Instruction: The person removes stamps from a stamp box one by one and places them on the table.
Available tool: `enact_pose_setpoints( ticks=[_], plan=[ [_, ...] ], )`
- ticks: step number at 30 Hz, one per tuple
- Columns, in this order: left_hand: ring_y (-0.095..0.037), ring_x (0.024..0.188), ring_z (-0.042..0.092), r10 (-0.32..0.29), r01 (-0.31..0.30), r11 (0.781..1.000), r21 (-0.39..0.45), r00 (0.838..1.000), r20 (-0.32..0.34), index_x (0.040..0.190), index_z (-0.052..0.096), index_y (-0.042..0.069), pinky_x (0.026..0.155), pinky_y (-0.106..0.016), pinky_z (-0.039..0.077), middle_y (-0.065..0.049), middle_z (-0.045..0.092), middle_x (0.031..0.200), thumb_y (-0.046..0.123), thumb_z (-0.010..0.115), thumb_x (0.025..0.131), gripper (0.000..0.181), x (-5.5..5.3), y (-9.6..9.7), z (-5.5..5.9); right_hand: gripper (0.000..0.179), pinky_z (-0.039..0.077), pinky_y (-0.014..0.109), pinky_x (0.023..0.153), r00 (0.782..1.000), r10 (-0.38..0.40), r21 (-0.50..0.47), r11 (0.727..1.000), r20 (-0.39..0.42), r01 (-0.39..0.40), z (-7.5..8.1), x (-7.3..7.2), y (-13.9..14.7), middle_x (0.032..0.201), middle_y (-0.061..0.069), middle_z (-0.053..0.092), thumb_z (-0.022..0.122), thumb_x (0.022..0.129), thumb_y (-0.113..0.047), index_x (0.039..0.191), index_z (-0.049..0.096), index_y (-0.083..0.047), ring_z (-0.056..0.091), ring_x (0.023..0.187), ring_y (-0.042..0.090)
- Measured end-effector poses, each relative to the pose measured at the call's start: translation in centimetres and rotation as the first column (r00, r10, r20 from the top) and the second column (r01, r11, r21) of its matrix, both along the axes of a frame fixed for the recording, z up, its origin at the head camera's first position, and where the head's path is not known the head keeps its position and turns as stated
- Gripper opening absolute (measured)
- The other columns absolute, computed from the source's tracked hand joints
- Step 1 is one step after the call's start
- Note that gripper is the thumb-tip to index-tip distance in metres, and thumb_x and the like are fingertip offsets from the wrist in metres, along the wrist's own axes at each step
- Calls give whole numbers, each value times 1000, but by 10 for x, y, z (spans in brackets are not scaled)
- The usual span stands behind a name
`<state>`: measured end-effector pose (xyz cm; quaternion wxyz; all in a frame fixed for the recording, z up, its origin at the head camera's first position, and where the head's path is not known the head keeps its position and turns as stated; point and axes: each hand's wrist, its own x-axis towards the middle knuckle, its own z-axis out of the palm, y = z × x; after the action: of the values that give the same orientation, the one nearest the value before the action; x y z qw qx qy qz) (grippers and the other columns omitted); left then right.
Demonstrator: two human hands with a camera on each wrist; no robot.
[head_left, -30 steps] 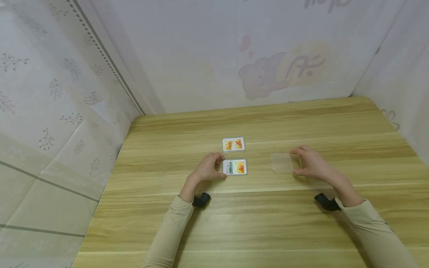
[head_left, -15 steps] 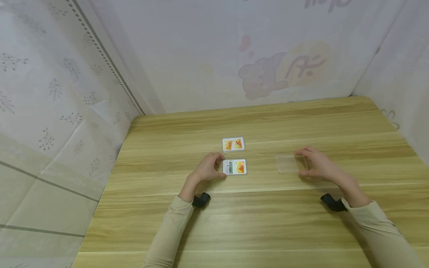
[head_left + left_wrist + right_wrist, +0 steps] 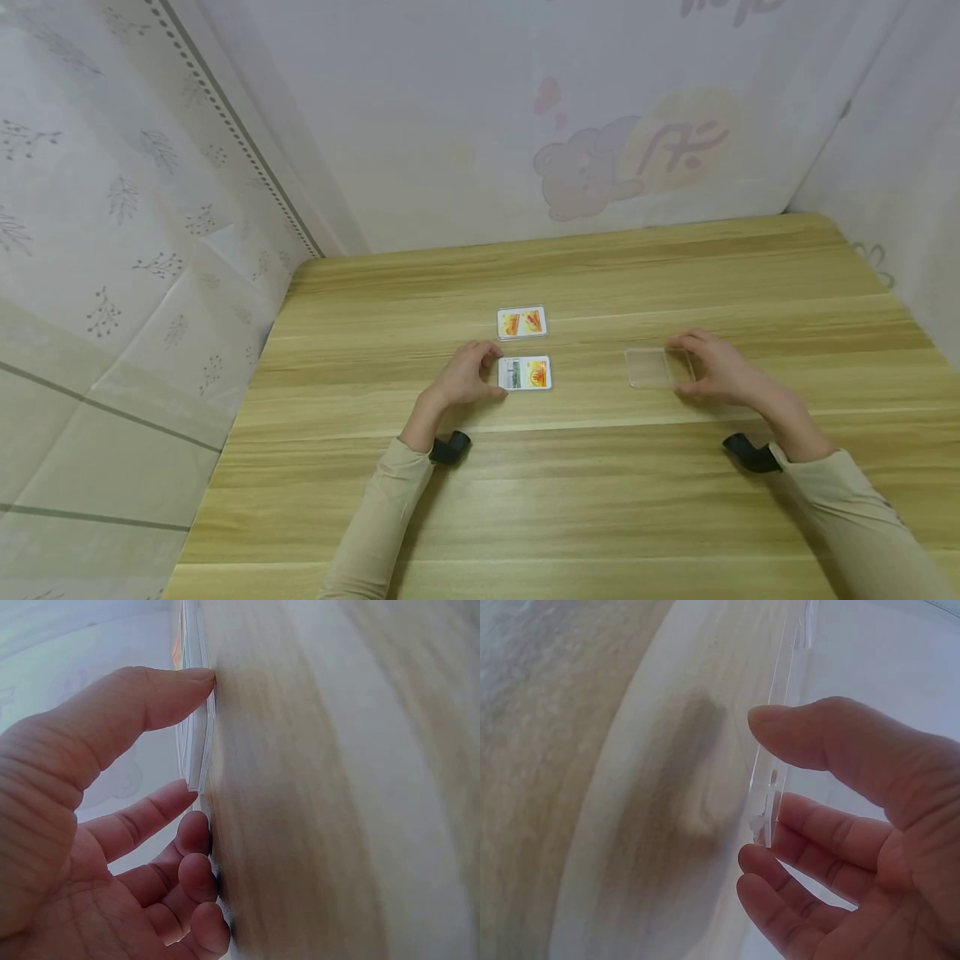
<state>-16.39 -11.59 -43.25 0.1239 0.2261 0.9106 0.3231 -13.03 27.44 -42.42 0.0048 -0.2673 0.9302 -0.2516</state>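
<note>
A white card with a green picture and an orange one (image 3: pixel 525 373) lies in a shallow clear case on the table. My left hand (image 3: pixel 462 377) pinches its left end, thumb on the near edge and index finger on the far edge, as the left wrist view also shows at the case's edge (image 3: pixel 199 742). To the right, my right hand (image 3: pixel 720 371) holds a clear plastic cover (image 3: pixel 647 368) by its right end. Between thumb and fingers the cover's thin edge (image 3: pixel 781 682) shows in the right wrist view, apart from the tabletop, with a shadow below.
A second cased card (image 3: pixel 522 322) with orange pictures lies just behind the first. The wood-grain table (image 3: pixel 570 500) ends at a patterned cloth backdrop (image 3: pixel 420 150) behind, with more cloth at both sides. Black wrist mounts (image 3: pixel 752 454) sit beside the sleeves.
My right hand has moved a short way to the right with the clear cover, farther from the near card. The left hand and both cards have stayed in place.
</note>
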Motion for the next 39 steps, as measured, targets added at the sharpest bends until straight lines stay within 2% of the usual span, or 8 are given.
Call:
enact_pose_setpoints(
  ticks=[14,34,39],
  plan=[
    [-22,88,46,5,-5,1000,-10,1000,-2,110,58,0,78,-32,39,-8,52,92,10,84,66,52,1,0,1,59,41,58,87,998,-32,22,999,53,31,-2,-1,-1,111,29,55,80,64,-4,114,55,13,52,102,46],
    [-23,89,46,15,-15,1000,-4,1000,5,110,58,1,79,-34,40,-8,52,93,10,83,66,51,0,1,1,54,41,57,85,999,-8,30,1000,35,6,-3,-4,0,108,29,55,81,65,-3,111,57,13,52,100,45],
    [-23,90,47,13,-13,1000,-4,1000,6,110,58,0,80,-34,40,-8,53,94,10,83,66,52,0,1,1,55,41,57,85,999,-11,31,999,54,9,-3,-4,0,108,28,55,80,64,-2,111,56,13,52,99,45]
  ],
)
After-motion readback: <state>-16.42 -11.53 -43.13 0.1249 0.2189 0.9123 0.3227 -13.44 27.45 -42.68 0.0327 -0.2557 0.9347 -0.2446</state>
